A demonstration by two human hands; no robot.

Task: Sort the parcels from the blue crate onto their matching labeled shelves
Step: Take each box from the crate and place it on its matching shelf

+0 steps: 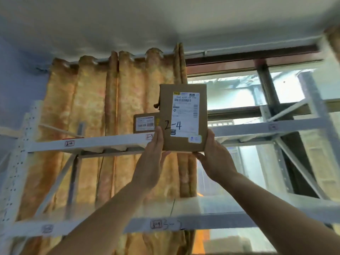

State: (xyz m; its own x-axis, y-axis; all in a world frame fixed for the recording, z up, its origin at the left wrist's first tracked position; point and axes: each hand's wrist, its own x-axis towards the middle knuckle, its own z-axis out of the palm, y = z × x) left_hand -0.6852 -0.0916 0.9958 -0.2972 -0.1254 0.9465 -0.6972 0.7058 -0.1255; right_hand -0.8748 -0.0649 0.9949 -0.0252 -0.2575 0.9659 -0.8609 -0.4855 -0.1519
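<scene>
Both hands, left hand (153,159) and right hand (214,159), clamp the parcel (183,117) marked 2-4 upright before the upper shelf (103,141). Placement pending: probably shift right, towards the blurred label (272,127).

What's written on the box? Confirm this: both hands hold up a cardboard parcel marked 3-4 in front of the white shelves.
Not quite. In the head view the parcel held by the left hand and right hand is marked 2-4, not 3-4. The rest stands: both hands hold it up in front of the white shelves.

Bright daylight glare through the window (239,96), soft motion blur, warped edges.
</scene>
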